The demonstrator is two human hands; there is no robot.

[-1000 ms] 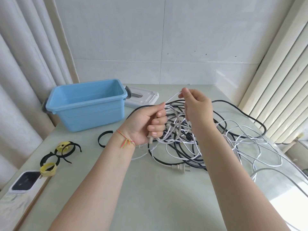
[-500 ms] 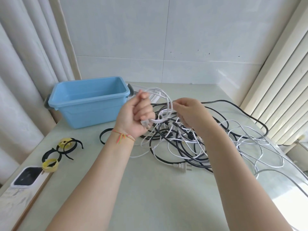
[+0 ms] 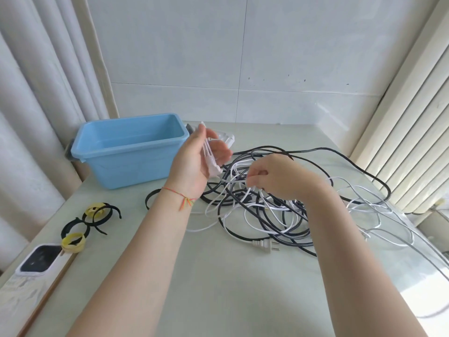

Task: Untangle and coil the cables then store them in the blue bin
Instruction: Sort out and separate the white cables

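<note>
- Pale green table (image 3: 218, 288) set against a white tiled wall, with curtains at 9 o'clock and ribbed blinds at 3 o'clock.
- Bin (image 3: 131, 152), blue and with nothing showing inside, stands at the table's 11 o'clock, near the wall.
- Left hand (image 3: 201, 159) is raised just right of the bin, palm turned up and to the right, fingers fairly straight and only loosely bent; several turns of white cable (image 3: 211, 156) run across the palm and fingers. The picture is blurred there, so how firmly it grips I cannot tell.
- Thread bracelet (image 3: 185, 201), orange with bright tails, circles the left wrist.
- Right hand (image 3: 272, 176) sits at 3 o'clock of the left one, low over the tangle, fingers curled and pinching a white strand at the fingertips (image 3: 252, 181).
- Tangle (image 3: 279, 210) of black and white cables lies at the table's centre and spreads toward 3 o'clock; one black cable arcs out toward the blinds.
- Plug (image 3: 266, 245), white with two pins, lies at the tangle's 6 o'clock edge.
- Straps (image 3: 92, 220), black and yellow loops, lie at 8 o'clock of the bin; one more black loop lies partly behind the left wrist.
- Phone (image 3: 40, 260) lies at the table's 8 o'clock edge.
</note>
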